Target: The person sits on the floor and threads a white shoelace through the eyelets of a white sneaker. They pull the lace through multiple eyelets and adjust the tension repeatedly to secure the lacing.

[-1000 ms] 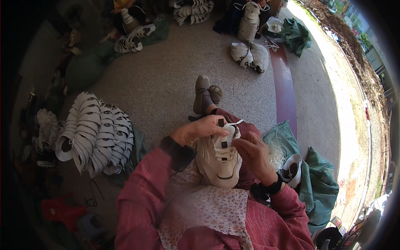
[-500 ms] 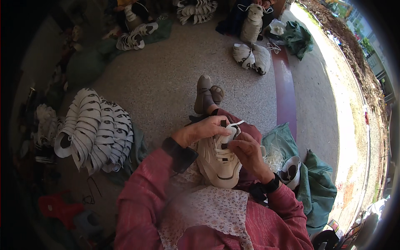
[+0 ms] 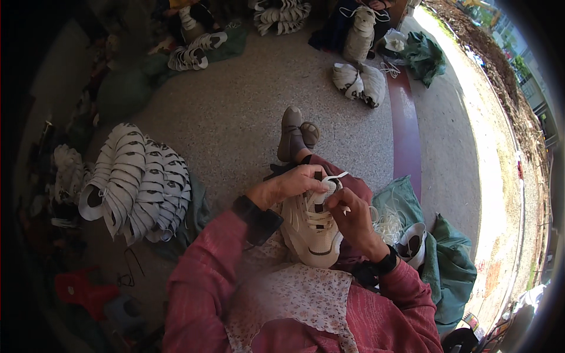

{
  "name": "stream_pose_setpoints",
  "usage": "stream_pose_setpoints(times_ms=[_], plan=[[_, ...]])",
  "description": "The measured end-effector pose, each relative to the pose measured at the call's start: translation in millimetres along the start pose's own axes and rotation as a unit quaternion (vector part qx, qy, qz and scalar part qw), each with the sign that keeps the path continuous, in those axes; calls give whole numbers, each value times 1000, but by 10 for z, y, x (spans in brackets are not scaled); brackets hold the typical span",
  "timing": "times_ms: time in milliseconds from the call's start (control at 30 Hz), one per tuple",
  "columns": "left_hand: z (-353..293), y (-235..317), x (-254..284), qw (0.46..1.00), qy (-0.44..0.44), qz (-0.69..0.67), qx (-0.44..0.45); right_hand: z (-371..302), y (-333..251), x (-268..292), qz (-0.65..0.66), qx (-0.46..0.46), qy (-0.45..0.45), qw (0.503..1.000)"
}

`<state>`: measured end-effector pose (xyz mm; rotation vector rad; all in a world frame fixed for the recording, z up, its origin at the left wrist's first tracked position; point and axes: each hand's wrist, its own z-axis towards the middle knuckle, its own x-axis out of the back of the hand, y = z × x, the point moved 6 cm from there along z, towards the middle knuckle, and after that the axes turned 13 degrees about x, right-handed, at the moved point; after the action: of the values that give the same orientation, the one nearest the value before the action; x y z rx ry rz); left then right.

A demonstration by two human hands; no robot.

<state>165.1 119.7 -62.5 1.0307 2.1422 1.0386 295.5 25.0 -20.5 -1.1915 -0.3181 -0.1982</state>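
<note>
Strong daylight falls from beyond the right hand [image 3: 353,217], where the outer strip of ground [image 3: 500,176] bleaches almost to white; the speckled floor [image 3: 235,117] ahead of both hands is evenly lit and sharp; the white shoe [image 3: 312,229] between the hands is bright but keeps its detail; well off to the side of the left hand [image 3: 288,185] the scene sinks into deep shadow and turns murky; the fisheye lens bends straight edges toward the rim; a black vignette rings the picture; the far corners are soft and smeared.
</note>
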Motion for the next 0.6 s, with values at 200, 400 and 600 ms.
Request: stream_pose_setpoints(times_ms=[200, 400, 600], plan=[[-7, 3, -2, 1000, -1, -17, -1, 24, -313, 40, -251, 172, -76, 949], [5, -11, -12, 999, -15, -32, -13, -65, -229, -74, -277, 177, -36, 944], [79, -66, -10, 996, 40, 58, -56, -127, 153, -150, 37, -71, 29, 996]])
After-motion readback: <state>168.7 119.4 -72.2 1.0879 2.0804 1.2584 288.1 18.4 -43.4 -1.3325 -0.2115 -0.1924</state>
